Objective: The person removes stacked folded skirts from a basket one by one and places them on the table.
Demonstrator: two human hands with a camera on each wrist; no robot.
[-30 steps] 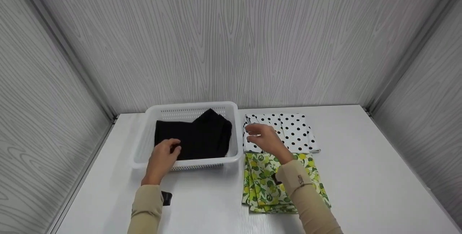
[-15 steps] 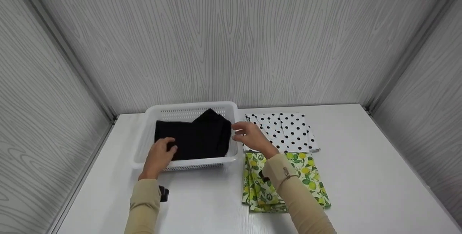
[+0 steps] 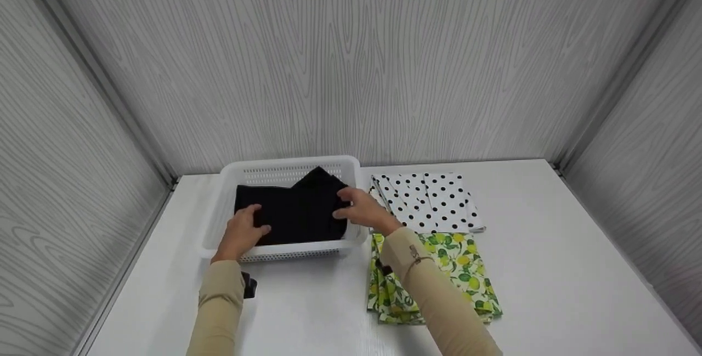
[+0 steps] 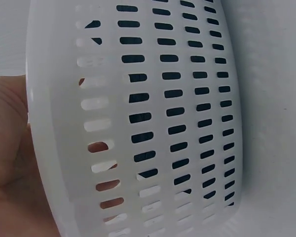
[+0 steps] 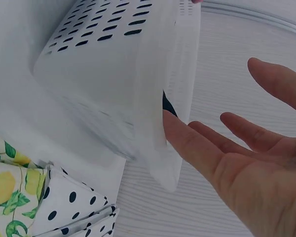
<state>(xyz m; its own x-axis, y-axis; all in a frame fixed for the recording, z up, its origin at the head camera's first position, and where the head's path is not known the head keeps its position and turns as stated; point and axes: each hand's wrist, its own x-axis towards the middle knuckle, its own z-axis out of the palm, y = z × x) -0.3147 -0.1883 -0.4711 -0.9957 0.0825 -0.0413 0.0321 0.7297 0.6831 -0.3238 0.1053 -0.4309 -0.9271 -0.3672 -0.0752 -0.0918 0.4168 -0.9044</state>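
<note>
Folded black cloth [image 3: 296, 213] lies in a white plastic basket [image 3: 290, 247], one corner of it poking up at the back. My left hand [image 3: 240, 233] reaches over the basket's front left rim, thumb and fingers spread apart at the left end of the cloth. Over the right rim comes my right hand [image 3: 363, 209], its fingertips right at the cloth's right edge. In the right wrist view the right hand [image 5: 256, 158] has its fingers spread, with nothing between them. The slotted basket wall [image 4: 153, 118] covers part of my left hand [image 4: 15, 158] in the left wrist view.
Right of the basket lies a folded white cloth with black dots [image 3: 439, 202]. In front of it is a folded lemon-print cloth [image 3: 460, 268], partly under my right forearm. Grey wood-grain panels [image 3: 351, 60] enclose the white table [image 3: 548, 268] at the back and sides.
My right hand has moved left, from above the dotted cloth to the right end of the black cloth. My left hand has shifted slightly left. The cloths and basket stay in place.
</note>
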